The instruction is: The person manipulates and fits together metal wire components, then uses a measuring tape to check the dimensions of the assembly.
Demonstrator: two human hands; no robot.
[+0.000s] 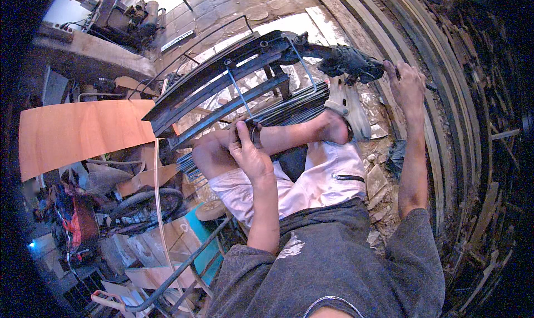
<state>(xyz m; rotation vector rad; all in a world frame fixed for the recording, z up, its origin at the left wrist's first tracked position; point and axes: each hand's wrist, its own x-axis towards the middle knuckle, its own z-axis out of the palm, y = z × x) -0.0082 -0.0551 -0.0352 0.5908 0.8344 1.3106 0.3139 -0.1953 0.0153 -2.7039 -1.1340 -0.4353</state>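
Note:
In front of me stands a long dark metal bench (217, 76) made of angle rails. A thin bluish metal rod (239, 90) slants across it down to my left hand (248, 151), whose thumb and fingers are closed at the rod's near end. Another bluish length (303, 65) crosses the bench further right. At the bench's right end, a lever bar has black cloth (356, 63) wrapped round it. My right hand (406, 84) is closed round the bar's outer end, beyond the cloth. A bundle of thin metal rods (292, 107) lies beneath the bench, beside my bent leg.
Long timber planks (445, 95) run along the right. A curved plywood sheet (83, 131) stands at the left, above a spoked wheel (146, 209). A tubular metal frame (183, 268) is at lower left. Broken scraps (378, 187) litter the floor; machinery (142, 20) stands far left.

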